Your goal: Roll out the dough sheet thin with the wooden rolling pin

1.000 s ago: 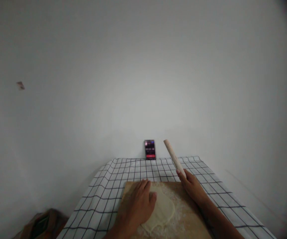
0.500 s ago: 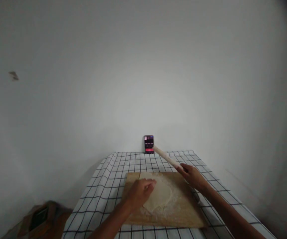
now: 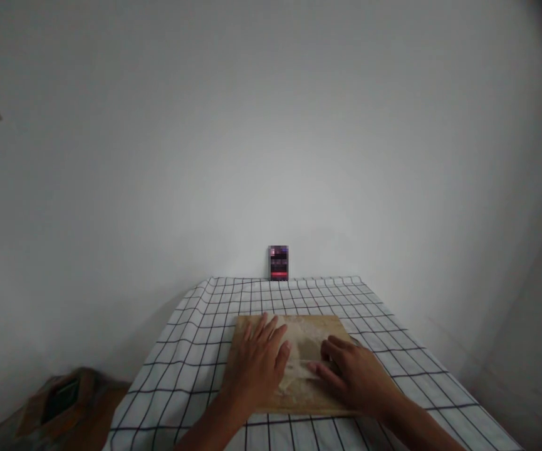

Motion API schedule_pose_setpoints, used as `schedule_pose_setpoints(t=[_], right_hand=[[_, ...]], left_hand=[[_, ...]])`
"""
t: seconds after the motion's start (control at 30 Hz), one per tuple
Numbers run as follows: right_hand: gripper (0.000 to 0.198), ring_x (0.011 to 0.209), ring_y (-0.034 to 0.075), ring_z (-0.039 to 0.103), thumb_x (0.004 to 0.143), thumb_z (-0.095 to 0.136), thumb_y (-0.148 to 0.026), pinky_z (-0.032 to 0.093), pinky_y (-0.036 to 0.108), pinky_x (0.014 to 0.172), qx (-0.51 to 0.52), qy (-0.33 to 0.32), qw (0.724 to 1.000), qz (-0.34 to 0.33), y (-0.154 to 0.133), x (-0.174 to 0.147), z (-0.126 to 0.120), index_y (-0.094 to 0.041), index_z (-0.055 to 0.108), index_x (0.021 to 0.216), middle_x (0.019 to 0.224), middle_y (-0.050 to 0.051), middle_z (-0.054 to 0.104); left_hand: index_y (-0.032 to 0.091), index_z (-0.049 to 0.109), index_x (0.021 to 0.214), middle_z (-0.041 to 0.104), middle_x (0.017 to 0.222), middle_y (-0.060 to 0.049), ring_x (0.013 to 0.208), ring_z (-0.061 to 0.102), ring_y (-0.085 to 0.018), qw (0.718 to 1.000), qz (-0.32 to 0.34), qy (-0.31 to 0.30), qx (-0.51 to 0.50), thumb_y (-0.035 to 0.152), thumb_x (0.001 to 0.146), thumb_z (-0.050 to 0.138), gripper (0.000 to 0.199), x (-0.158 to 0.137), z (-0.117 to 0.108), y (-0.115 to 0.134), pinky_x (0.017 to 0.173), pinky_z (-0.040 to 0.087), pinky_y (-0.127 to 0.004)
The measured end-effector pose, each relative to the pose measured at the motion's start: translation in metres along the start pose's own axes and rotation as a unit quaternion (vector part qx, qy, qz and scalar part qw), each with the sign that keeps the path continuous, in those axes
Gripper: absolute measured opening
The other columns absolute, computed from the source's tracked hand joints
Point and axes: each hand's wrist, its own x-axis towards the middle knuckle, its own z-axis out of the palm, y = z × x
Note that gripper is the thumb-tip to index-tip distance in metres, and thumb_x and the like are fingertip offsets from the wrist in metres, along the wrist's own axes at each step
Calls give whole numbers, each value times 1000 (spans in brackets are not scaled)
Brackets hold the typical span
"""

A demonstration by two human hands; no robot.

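A wooden board [image 3: 322,404] lies on the table, with pale, floured dough [image 3: 292,385] on it. My left hand [image 3: 259,363] rests over the left part of the board, palm down, fingers stretched and spread. To its right, my right hand [image 3: 353,373] is low over the board with its fingers curled and its thumb pointing left. A pale strip between the hands looks like the rolling pin [image 3: 301,365]; most of it is hidden beneath them. The hands cover much of the dough, so its outline cannot be made out.
A black-and-white checked cloth [image 3: 181,351] covers the table. A small upright object with a blurred dark and red front [image 3: 279,263] stands at the far edge against the white wall [image 3: 271,156]. A brown box-like object [image 3: 59,401] is low on the left.
My right hand has brought the rolling pin down from the far right onto the board. My left hand has flattened and spread its fingers. The view has shifted slightly.
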Motion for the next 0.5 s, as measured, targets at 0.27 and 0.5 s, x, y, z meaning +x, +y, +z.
schedule_pose_setpoints(t=[0.27,0.5], right_hand=[[41,120,26,61,107,35,-42,49,46,106,8,32,999,-28,38,46,14,-22,66,125,128,12,66],[48,140,30,51,107,32,-40,42,54,117,-15,27,999,-31,41,37,20,-20,64,136,146,13,61]], left_hand=[[23,62,138,55,154,-9,149,42,-35,998,-51,-6,49,39,108,39,41,33,11,-11,119,36,-63],[23,63,138,55,154,-9,149,42,-36,996,-45,4,75,40,107,40,42,26,17,-9,119,33,-67]])
